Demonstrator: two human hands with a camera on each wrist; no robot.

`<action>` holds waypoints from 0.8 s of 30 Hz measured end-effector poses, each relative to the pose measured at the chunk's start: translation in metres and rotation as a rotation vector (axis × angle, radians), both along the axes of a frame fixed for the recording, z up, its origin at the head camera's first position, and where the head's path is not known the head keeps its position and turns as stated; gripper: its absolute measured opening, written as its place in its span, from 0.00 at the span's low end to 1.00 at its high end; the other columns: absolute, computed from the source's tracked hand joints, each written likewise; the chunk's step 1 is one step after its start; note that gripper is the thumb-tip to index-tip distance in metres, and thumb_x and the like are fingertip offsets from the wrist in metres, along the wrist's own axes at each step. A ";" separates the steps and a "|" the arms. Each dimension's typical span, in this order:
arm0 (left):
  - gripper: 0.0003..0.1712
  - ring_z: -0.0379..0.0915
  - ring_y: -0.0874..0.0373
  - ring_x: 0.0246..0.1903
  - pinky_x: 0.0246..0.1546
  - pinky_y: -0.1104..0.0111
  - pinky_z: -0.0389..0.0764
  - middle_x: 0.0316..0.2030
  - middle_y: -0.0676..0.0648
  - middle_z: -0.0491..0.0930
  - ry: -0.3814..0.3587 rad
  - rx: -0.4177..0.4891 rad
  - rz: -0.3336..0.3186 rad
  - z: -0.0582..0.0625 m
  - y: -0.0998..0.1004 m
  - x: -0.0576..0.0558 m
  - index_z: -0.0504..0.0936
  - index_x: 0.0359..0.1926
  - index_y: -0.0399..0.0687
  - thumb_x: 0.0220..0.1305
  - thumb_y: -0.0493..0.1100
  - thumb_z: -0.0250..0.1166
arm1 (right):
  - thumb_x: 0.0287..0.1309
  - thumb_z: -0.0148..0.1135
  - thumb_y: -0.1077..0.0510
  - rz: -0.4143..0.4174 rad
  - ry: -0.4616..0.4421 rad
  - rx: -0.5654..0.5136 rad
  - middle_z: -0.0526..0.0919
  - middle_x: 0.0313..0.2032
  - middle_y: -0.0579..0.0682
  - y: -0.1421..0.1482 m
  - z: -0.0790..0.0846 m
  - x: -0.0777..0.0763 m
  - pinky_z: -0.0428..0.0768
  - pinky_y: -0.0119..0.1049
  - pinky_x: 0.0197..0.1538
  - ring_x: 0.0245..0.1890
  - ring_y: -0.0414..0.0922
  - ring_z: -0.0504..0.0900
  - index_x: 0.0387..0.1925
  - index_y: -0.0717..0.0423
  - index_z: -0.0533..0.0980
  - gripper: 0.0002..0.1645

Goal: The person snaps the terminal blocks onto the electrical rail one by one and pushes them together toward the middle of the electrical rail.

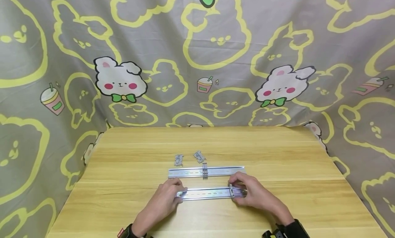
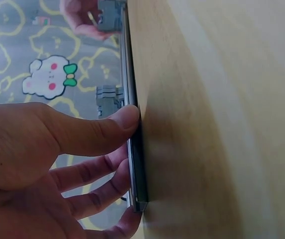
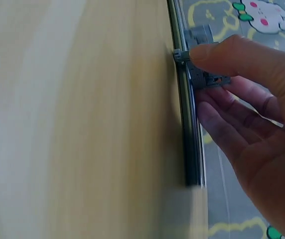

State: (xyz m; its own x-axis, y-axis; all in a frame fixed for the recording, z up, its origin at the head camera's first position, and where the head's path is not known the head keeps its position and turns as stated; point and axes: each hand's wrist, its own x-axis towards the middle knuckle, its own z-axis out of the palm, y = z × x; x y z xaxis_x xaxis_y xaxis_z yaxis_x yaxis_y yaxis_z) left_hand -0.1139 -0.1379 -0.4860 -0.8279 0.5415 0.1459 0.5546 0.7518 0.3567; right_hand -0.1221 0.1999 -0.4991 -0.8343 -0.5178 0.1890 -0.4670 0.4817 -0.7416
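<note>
On the wooden table (image 1: 293, 155), far from its back edge, left hand (image 1: 166, 195) gripped slotted silver rail (image 1: 208, 193), right hand (image 1: 255, 193) grey plastic block (image 3: 198, 76).

Front rail (image 1: 210, 193) partly hidden behind left hand (image 1: 165, 197), black cuffs (image 1: 297, 229) cut off below

Head view from above, facing forward and down, close sideways wrist views, all sharing the nearer rail (image 1: 206, 194)
</note>
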 end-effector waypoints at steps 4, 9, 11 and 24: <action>0.16 0.75 0.54 0.40 0.36 0.56 0.79 0.38 0.51 0.79 -0.003 0.009 0.010 -0.001 0.000 0.002 0.89 0.41 0.46 0.47 0.38 0.76 | 0.34 0.78 0.65 -0.002 0.001 0.032 0.81 0.46 0.46 -0.013 0.002 0.000 0.81 0.47 0.52 0.49 0.43 0.79 0.45 0.55 0.76 0.30; 0.16 0.74 0.54 0.40 0.35 0.57 0.78 0.36 0.52 0.79 0.026 0.017 0.007 0.000 -0.001 0.003 0.89 0.40 0.47 0.45 0.38 0.76 | 0.34 0.78 0.64 0.004 0.012 0.043 0.82 0.45 0.46 -0.027 0.003 -0.002 0.81 0.45 0.53 0.49 0.41 0.79 0.45 0.56 0.76 0.31; 0.17 0.74 0.54 0.40 0.35 0.57 0.78 0.36 0.52 0.79 0.035 0.018 0.001 0.000 -0.001 0.002 0.89 0.40 0.47 0.44 0.38 0.76 | 0.34 0.78 0.63 0.009 0.013 0.043 0.82 0.45 0.47 -0.033 0.003 -0.001 0.81 0.44 0.54 0.48 0.42 0.79 0.46 0.57 0.76 0.31; 0.17 0.74 0.54 0.39 0.34 0.58 0.78 0.37 0.51 0.79 0.022 0.011 0.006 0.002 0.000 0.002 0.89 0.41 0.46 0.45 0.37 0.76 | 0.36 0.78 0.61 0.040 0.033 0.053 0.82 0.46 0.51 -0.067 0.004 -0.002 0.82 0.41 0.52 0.48 0.44 0.81 0.46 0.60 0.76 0.31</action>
